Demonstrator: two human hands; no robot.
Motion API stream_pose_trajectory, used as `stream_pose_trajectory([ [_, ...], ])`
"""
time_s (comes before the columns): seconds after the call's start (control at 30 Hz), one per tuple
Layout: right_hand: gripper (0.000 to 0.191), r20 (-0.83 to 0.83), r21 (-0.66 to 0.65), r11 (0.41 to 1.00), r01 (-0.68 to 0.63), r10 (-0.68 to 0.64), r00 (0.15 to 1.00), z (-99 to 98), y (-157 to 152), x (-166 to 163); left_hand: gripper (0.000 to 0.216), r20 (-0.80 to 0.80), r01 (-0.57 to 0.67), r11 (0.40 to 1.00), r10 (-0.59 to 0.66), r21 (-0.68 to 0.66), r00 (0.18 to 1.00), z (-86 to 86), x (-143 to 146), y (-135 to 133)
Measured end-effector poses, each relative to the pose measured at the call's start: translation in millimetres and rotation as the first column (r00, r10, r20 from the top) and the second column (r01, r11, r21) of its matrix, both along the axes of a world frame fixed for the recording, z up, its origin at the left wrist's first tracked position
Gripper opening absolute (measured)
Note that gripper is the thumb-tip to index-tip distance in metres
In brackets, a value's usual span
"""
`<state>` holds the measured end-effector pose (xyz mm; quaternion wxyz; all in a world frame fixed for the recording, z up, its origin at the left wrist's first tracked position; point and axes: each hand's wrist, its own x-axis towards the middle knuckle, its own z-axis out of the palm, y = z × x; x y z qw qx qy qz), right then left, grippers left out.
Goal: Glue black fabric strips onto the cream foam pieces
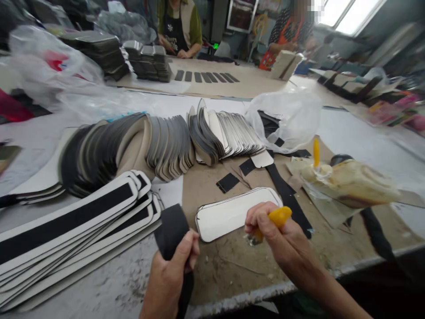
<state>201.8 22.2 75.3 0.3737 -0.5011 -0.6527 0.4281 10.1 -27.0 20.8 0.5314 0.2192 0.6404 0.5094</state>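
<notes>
White oblong panels with rounded ends (232,213) lie stacked on the brown cardboard work mat (212,270), near the table's front edge. The right hand (275,235), fingers clamped on a yellow-handled glue brush (274,220), hovers at the stack's right end. The left hand (172,270) pinches a black fabric strip (171,228) just left of it. Far right sits a glue-crusted pot (348,184); to the left, finished black-striped white panels (76,226) fan out. A loaded brush could drip on clean panels, or the limp strip could land crooked.

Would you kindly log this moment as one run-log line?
left hand: holds black strip | right hand: holds yellow brush | white panel: flat on cardboard
</notes>
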Motion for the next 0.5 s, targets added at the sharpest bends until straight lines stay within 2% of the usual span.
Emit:
stream_pose_trajectory([
  [0.07,0.026,-0.033,-0.145,0.985,-0.095,0.091,0.995,-3.5,4.7,-17.4,0.036,0.048,0.066,0.997,-0.067,0.026,0.997,10.1,8.1,-7.1],
  [0.13,0.025,-0.155,-0.289,0.934,-0.209,0.169,0.973,-9.0,5.0,-36.7,0.038,0.067,0.11,0.993,-0.112,0.034,0.991,15.2,15.7,-12.6],
  [0.23,0.029,-0.37,-0.477,0.828,-0.294,0.114,0.922,-17.1,-1.9,-57.0,0.039,0.092,0.128,0.991,-0.131,0.042,0.987,12.4,23.2,-19.1],
  [0.27,0.031,-0.404,-0.513,0.809,-0.288,0.069,0.912,-19.5,-5.2,-59.6,0.038,0.1,0.13,0.99,-0.135,0.048,0.986,9.4,24.7,-20.8],
  [0.33,0.034,-0.416,-0.535,0.809,-0.244,-0.001,0.909,-23.4,-11.8,-59.2,0.036,0.099,0.131,0.989,-0.137,0.065,0.986,2.4,27.4,-23.8],
  [0.5,0.037,-0.36,-0.482,0.876,-0.006,-0.192,0.913,-27.6,-17.7,-44.8,0.037,0.11,0.142,0.989,-0.145,0.036,0.983,-7.9,36.2,-33.9],
])
